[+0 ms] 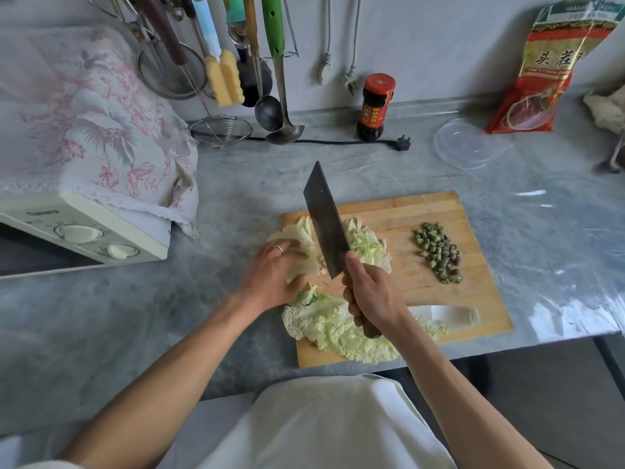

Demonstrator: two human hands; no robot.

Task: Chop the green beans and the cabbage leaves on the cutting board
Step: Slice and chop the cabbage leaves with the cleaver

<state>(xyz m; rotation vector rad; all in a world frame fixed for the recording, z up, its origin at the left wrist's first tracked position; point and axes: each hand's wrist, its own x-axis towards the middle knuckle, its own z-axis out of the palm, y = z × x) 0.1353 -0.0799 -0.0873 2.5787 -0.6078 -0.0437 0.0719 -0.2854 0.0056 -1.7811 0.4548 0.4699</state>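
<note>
Whole cabbage leaves (338, 330) lie nearest on the cutting board (422, 211), limp and springy, so they need pinning flat. At ten o'clock the left hand (274, 272) presses another leaf with relaxed fingers; the right hand (372, 296) clamps the cleaver (324, 218) handle. Chopped green beans (439, 252) sit at two o'clock. Grey worktop (236, 184), utensils hanging on the wall behind.

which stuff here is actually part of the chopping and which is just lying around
In use: cleaver gripped by right hand; cabbage leaves under left hand; chopped green beans; cutting board.

Lying about: sauce bottle, plastic lid, red packet, strainer.
</note>
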